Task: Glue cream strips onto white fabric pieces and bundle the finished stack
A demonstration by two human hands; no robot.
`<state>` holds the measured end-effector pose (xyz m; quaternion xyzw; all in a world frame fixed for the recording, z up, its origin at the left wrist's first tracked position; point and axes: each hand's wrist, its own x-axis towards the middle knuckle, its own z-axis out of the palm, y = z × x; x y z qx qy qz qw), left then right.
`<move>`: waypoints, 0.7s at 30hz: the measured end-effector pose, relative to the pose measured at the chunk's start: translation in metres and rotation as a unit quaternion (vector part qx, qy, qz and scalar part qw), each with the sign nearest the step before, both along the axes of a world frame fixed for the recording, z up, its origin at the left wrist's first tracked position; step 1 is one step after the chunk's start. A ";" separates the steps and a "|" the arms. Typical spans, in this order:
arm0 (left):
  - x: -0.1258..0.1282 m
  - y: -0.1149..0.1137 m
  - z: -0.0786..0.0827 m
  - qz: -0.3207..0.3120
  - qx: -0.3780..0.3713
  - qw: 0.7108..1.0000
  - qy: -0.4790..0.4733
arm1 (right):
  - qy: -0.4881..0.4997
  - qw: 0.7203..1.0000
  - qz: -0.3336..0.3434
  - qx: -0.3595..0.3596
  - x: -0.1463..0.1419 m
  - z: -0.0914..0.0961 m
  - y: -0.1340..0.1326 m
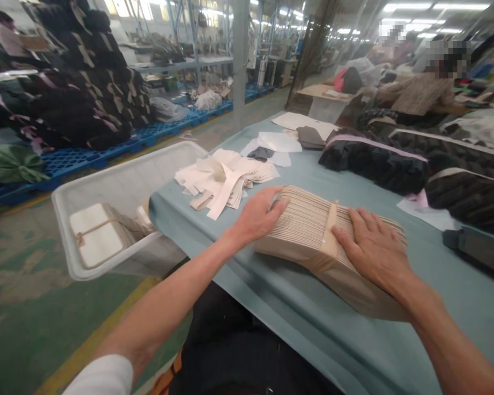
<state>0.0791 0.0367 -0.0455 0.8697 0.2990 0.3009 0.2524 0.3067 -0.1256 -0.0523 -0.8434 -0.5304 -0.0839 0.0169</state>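
Observation:
A long bundle of stacked beige fabric-like pieces [300, 219] lies on the table in front of me, a tan strap [330, 233] tied round its middle. My left hand [261, 214] grips the bundle's left end, thumb on top and the other fingers partly hidden at the far side. Across the top of the right part rests my right hand [374, 249], palm down, fingers stretched and thumb apart near the strap. Just beyond my left hand sits a loose pile of cream strips [226, 178].
A white bin [119, 178] with a tied stack of pale pieces [96, 233] stands left of the teal-covered table [420, 258]. Dark bundles [372, 162] and pale sheets [274, 141] lie farther back. Blue pallets [148, 134] hold dark stacks. A co-worker [426, 90] sits behind, right.

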 end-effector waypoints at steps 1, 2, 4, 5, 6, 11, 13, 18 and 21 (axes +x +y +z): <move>-0.018 -0.003 -0.008 0.035 -0.011 0.999 -0.018 | 0.001 1.000 -0.001 0.006 0.001 -0.001 0.000; -0.037 -0.008 -0.017 0.068 -0.021 0.997 -0.032 | 0.001 1.000 -0.001 0.012 0.001 -0.002 0.000; -0.074 -0.023 -0.039 0.120 -0.038 0.991 -0.047 | 0.000 1.000 0.003 0.018 0.003 -0.005 0.000; -0.089 -0.030 -0.052 0.135 -0.046 0.988 -0.052 | -0.001 1.000 0.005 0.017 0.004 -0.007 0.000; -0.102 -0.036 -0.064 0.148 -0.051 0.986 -0.056 | -0.003 1.000 0.005 0.017 0.005 -0.009 0.001; -0.120 -0.044 -0.114 0.176 -0.056 0.980 -0.075 | -0.030 0.999 0.004 0.034 0.009 -0.020 0.002; -0.116 -0.040 -0.124 0.175 -0.052 0.981 -0.066 | -0.040 0.998 0.005 0.040 0.009 -0.022 0.002; -0.108 -0.027 -0.128 0.193 -0.041 0.980 -0.005 | -0.041 0.999 0.001 0.036 0.005 -0.021 0.005; -0.101 -0.021 -0.124 0.199 -0.032 0.979 0.032 | -0.037 0.999 -0.003 0.034 0.006 -0.019 0.007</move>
